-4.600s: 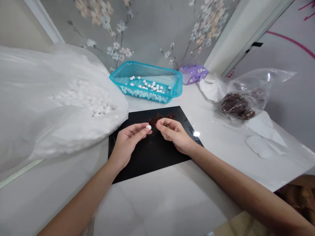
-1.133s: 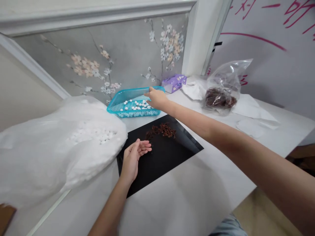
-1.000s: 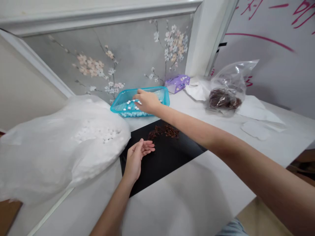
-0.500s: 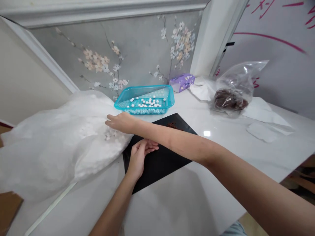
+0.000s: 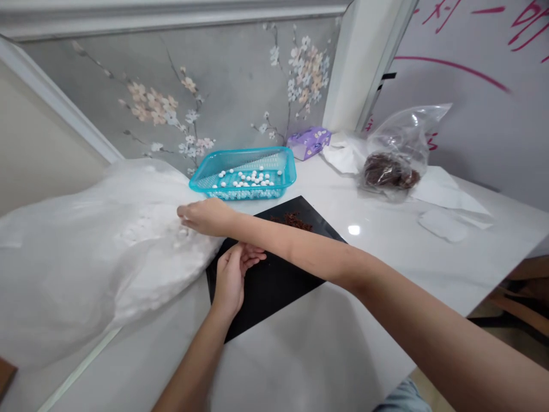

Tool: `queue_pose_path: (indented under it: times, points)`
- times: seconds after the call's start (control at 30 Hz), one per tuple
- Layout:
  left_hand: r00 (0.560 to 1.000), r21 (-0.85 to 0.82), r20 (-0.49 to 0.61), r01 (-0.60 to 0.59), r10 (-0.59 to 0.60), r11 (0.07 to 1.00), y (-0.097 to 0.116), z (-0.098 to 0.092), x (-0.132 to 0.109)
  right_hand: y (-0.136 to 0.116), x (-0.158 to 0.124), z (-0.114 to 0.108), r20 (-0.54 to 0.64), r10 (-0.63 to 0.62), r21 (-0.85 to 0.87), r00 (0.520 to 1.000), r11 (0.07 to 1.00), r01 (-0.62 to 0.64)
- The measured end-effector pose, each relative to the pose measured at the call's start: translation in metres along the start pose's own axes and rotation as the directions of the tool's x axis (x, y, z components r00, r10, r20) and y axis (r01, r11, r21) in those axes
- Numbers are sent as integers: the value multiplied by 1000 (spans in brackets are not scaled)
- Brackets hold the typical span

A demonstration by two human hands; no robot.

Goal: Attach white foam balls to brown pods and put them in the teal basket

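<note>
My right hand (image 5: 206, 216) reaches across my left arm to the large translucent white bag (image 5: 81, 252) on the left. Its fingers are bent together beside small white pieces at the bag's near side; what they hold, if anything, I cannot make out. Below it, my left hand (image 5: 231, 277) rests over the left part of a black mat (image 5: 270, 292), palm turned inward, fingers stretched out and slightly cupped. Dark brown shreds (image 5: 295, 221) lie in a small heap on the mat, partly covered by my right forearm.
Behind the mat stands a turquoise plastic basket (image 5: 285, 191) with several white balls in it. A purple tissue pack (image 5: 309, 143) is at the wall. Further right, a clear bag (image 5: 390, 171) of brown material sits near white paper sheets (image 5: 446, 191) on the white table (image 5: 412, 257).
My right hand's fingers have curled in closer together at the white bag. The view has turned slightly right, so things appear further left. My left hand keeps its pose over the mat.
</note>
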State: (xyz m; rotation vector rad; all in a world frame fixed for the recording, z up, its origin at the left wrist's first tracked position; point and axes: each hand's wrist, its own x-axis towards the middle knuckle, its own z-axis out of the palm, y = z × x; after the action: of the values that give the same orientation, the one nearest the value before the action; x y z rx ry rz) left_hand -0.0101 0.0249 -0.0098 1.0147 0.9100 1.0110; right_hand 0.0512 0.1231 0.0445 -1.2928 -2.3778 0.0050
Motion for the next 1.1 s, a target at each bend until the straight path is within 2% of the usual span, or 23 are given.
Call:
queue_pose_path:
  times: [0.03, 0.1, 0.13, 0.23, 0.3, 0.4, 0.6, 0.8, 0.97, 1.1]
  points:
    - [1000, -21, -20, -13, 13, 1000, 0, 0, 0, 1, -8, -3, -79, 27, 59, 997, 998, -22]
    - [996, -82, -78, -42, 35, 996, 0, 0, 1, 6, -33, -8, -277, 135, 245, 951, 967, -66]
    - [994, -112, -104, -53, 42, 992, 1, 0, 1, 10, -48, -10, -317, 176, 317, 932, 946, -70]
    - [994, -140, -102, -45, 31, 989, 2, 2, 2, 20, -100, -13, -280, 251, 445, 927, 889, -106]
    - [998, -80, -59, -24, 19, 997, 2, 2, 1, 25, -129, -13, -211, 305, 470, 929, 865, -177]
    - [1000, 47, -28, -8, 9, 999, 2, 2, 0, 26, -155, -11, -187, 296, 459, 937, 869, -183]
    - [997, 29, -74, -12, 14, 1000, 2, 4, 1, 24, -156, -7, -183, 186, 453, 965, 888, -85]
    - [969, -119, -246, -66, 35, 991, 2, 5, 5, 25, -153, 0, -230, 319, 480, 919, 859, -178]
    - [975, -111, -219, -66, 40, 992, 1, 4, 4, 25, -143, 3, -120, 303, 446, 945, 867, -222]
    - [978, -124, -206, -71, 44, 990, 3, 4, 2, 25, -139, 6, -64, 335, 421, 940, 863, -279]
